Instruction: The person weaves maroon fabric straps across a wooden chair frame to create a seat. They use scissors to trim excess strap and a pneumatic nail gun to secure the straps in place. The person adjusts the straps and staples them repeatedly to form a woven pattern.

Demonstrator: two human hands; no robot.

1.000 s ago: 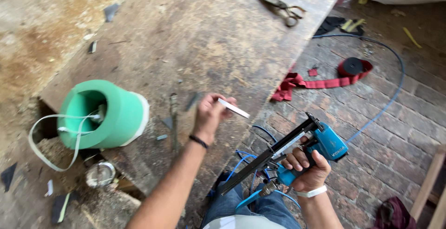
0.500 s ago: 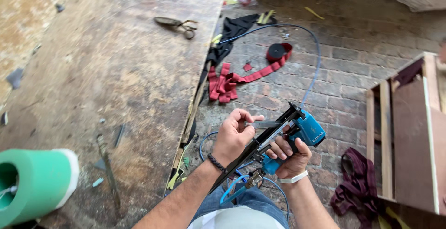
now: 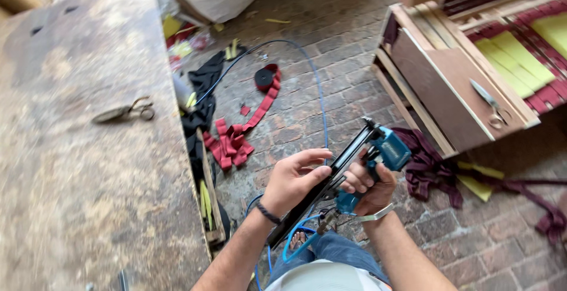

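A blue pneumatic staple gun (image 3: 387,148) with a long black magazine (image 3: 322,187) sits in front of me over the brick floor. My right hand (image 3: 369,186) grips its handle from below. My left hand (image 3: 292,180) rests on the magazine's middle, fingers curled over its top edge. A blue air hose (image 3: 322,99) runs from the gun's base across the floor. A thin metal strip seen earlier in my left hand is not visible.
A worn wooden workbench (image 3: 77,167) fills the left, with scissors (image 3: 124,112) lying on it. Red webbing (image 3: 242,131) lies on the bricks. A wooden furniture frame (image 3: 449,84) stands at the right with a second pair of scissors (image 3: 490,103) on it. Maroon cloth (image 3: 428,170) lies beside it.
The view swung right, away from the bench and the green roll. My left hand left the bench with a small strip and came onto the gun's magazine.
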